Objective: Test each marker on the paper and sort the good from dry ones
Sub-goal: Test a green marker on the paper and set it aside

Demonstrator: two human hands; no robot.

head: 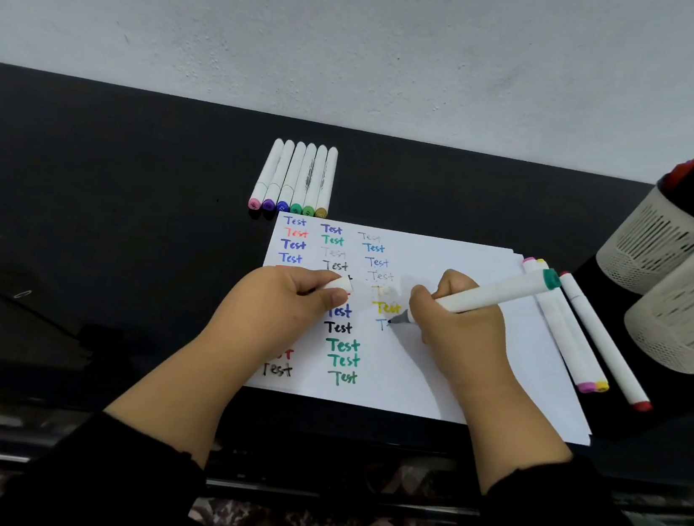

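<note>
A white sheet of paper (446, 364) lies on the black desk, covered with columns of the word "Test" in several colours. My right hand (456, 321) grips a white marker with a teal end cap (505, 290), its tip touching the paper at a faint blue "T". My left hand (287, 303) rests on the paper and holds a white marker cap (340, 285) between thumb and fingers. A row of several capped white markers (299, 179) lies just beyond the paper's far left corner. Three more white markers (583, 333) lie along the paper's right edge.
Two beige mesh pen holders (665, 243) full of red, blue and black markers stand at the right of the black desk (79, 205). A grey wall runs behind it. A dark cable (22, 299) lies at the left.
</note>
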